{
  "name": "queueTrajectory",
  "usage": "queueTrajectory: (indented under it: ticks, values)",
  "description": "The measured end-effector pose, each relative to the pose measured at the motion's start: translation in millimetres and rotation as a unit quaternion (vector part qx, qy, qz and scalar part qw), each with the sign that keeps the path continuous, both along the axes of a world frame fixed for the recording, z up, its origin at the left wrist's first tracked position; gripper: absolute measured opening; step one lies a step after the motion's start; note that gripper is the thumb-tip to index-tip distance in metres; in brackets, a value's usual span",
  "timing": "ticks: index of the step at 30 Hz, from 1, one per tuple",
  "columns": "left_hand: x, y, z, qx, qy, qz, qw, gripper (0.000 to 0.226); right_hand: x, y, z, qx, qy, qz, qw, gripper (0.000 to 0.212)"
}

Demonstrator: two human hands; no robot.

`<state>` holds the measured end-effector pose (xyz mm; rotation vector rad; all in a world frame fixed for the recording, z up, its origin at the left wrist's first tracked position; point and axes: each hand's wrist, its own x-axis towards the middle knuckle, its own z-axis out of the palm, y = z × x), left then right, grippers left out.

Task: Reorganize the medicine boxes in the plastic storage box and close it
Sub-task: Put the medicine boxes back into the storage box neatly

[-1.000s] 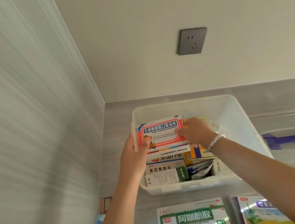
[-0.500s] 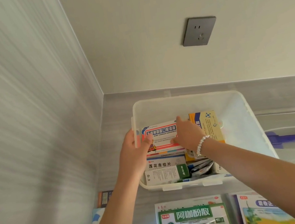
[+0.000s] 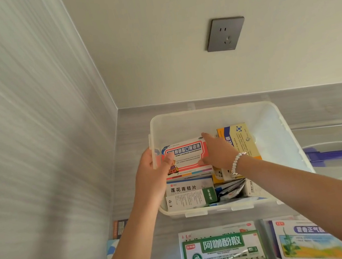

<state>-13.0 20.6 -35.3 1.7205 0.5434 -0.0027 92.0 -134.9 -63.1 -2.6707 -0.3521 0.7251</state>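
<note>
Translucent white plastic storage box (image 3: 275, 134), open, on grey counter (image 3: 131, 140) in far left corner.

Contents, left half: red-and-white flat medicine carton (image 3: 187, 157), uppermost, face up, tilted slightly. Nearer, below it: white carton with blue band and black characters (image 3: 188, 186). Nearest the front wall: white carton with dark green end (image 3: 191, 199).

Contents, centre and right: yellow-and-blue carton (image 3: 241, 140), leaning, just right of the red-and-white carton. Loose foil sachets (image 3: 230, 189) and small white cartons near the front wall. Far right of box floor bare.

Left hand (image 3: 153, 175): over the left wall of the box, thumb on the near left corner of the red-and-white carton, gripping that edge.
Right hand (image 3: 217, 152): inside the box, beaded bracelet (image 3: 236, 162) at wrist, fingers spread flat on the carton's right end, pressing rather than clenching.

Outside the box, right: clear plastic lid with purple handle (image 3: 339, 154), lying flat on the counter.
Outside, near: green-and-white medicine box (image 3: 223, 249); to its right, white box with yellow-and-green picture (image 3: 308, 239). Near left: edges of further small packs, partly hidden by forearm.

Grey wall socket (image 3: 225, 33) on far wall.
</note>
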Motion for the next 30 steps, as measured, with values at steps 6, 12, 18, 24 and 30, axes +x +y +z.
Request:
queueTrajectory:
  ticks: [6,12,18,24,30]
  values:
    - [-10,-4,6,0.148,-0.022,0.014,0.989,0.021,-6,-15,29,0.033,0.009,-0.012,0.999,0.069]
    - [-40,-47,28,0.234,-0.063,0.038,0.970,0.053,-47,-56,65,0.232,0.015,-0.097,0.968,0.046]
    - [-76,-120,49,0.122,-0.142,0.009,0.982,0.028,-113,-117,74,0.358,-0.062,-0.125,0.923,0.023]
    - [-98,-187,29,0.059,-0.076,-0.087,0.992,0.020,-161,-192,54,0.384,-0.113,-0.170,0.900,0.021]
    - [-108,-234,-28,0.042,0.028,-0.095,0.994,0.017,-181,-248,-3,0.270,-0.120,-0.228,0.928,0.023]
